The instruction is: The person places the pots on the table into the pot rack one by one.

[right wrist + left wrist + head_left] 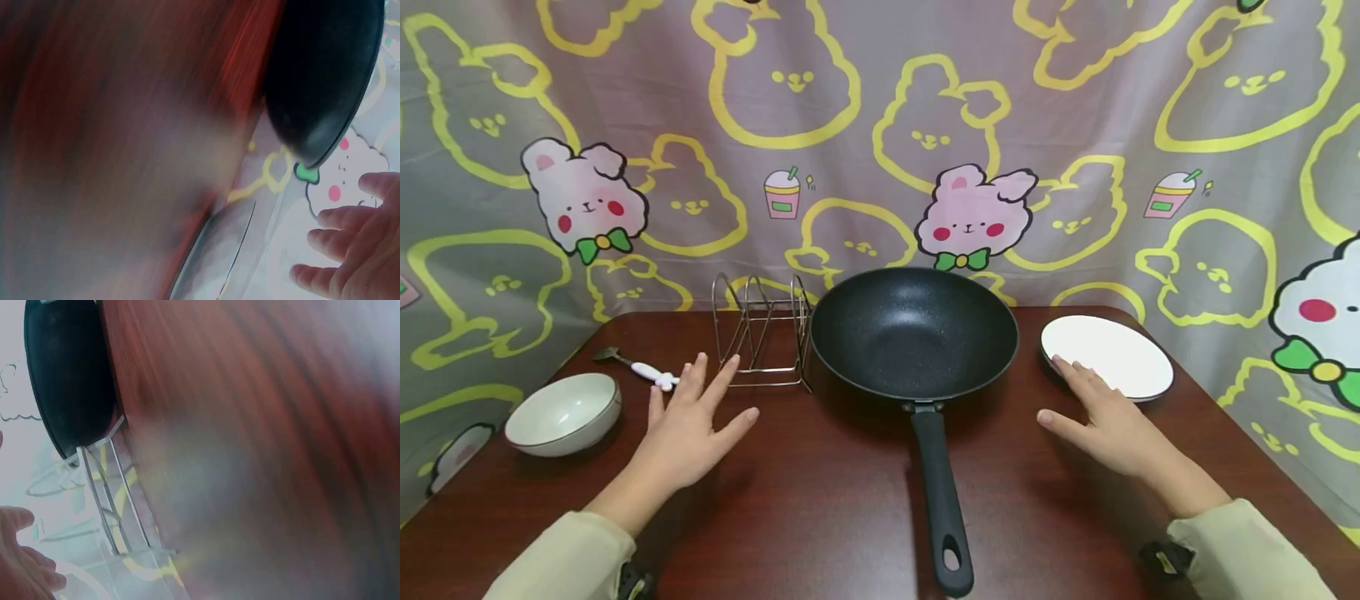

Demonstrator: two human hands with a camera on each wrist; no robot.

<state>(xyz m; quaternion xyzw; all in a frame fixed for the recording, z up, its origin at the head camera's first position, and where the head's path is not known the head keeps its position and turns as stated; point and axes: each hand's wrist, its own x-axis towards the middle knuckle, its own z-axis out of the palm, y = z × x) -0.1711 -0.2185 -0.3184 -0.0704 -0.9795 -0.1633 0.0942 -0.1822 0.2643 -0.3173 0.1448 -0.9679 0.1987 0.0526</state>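
A black wok (917, 342) sits at the middle of the table, its long handle (942, 500) pointing toward me. My left hand (688, 429) is held over the table with fingers spread and nothing in it, near a wire rack (767, 367) and a white-handled utensil (643, 371) with a metal end. Over on the right, my right hand (1105, 421) also has its fingers spread and holds nothing; its fingertips overlap the edge of a white plate (1105, 354) in the head view. The right wrist view shows the wok's side (325, 75) beyond the right hand (359, 244).
A pale bowl (565, 415) stands at the table's left side, beside the utensil. Behind the dark red-brown table (820, 517) hangs a curtain (865, 108) printed with cartoon rabbits. The wok stands between the rack and the plate.
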